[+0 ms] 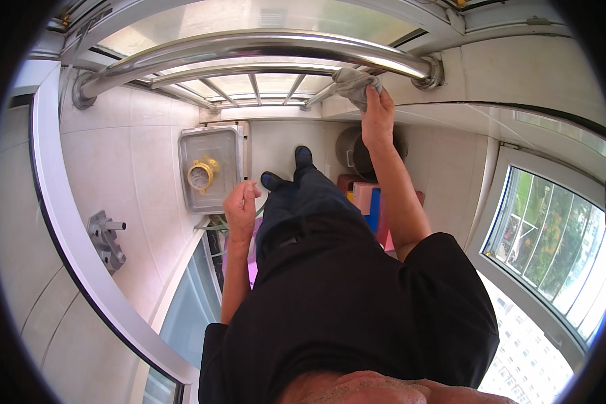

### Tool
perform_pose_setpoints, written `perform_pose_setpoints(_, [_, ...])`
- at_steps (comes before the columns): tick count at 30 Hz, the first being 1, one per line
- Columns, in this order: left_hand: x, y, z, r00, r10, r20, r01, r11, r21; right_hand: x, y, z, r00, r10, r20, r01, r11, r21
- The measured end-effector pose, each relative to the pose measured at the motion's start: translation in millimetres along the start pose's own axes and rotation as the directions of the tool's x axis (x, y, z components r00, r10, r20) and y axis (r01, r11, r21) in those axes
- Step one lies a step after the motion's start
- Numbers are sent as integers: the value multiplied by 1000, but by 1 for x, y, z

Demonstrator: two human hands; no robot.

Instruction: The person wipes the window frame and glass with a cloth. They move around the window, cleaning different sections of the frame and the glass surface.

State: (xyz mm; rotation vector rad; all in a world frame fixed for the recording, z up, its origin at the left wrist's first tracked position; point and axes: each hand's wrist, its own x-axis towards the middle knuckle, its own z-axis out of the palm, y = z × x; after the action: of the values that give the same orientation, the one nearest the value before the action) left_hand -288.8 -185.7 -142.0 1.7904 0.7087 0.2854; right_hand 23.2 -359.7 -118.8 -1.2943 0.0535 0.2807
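Observation:
My right hand (380, 121) grips a crumpled grey cloth (353, 86), pinched between thumb and fingers. The cloth lies at the right end of the lower metal rail (252, 69), just below the thick polished handrail (252, 45). My left hand (241, 204) hangs at waist height with its fingers curled in, and nothing shows in it. Beyond that hand, to the left, is a grey metal tray (222, 192) holding a yellow-rimmed round container (200, 177).
A large metal pot (351, 149) and several coloured boxes (366, 197) stand on the floor at right. A grey metal bracket (106, 240) juts from the left tiled wall. An open window sash (540, 242) swings in at right. Vertical bars (254, 88) run below the rail.

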Motion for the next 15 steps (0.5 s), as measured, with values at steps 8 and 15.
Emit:
perform_pose_setpoints(8, [-6,-2,2,1000,-13,3,13,1000,10,8,2,11,961,-251,117,277,857,-435])
perform_pose_setpoints(15, [-1,-3,6,1000,-21,12,21,1000,-6,44,32,18,762,-475,439,622,353,-699])
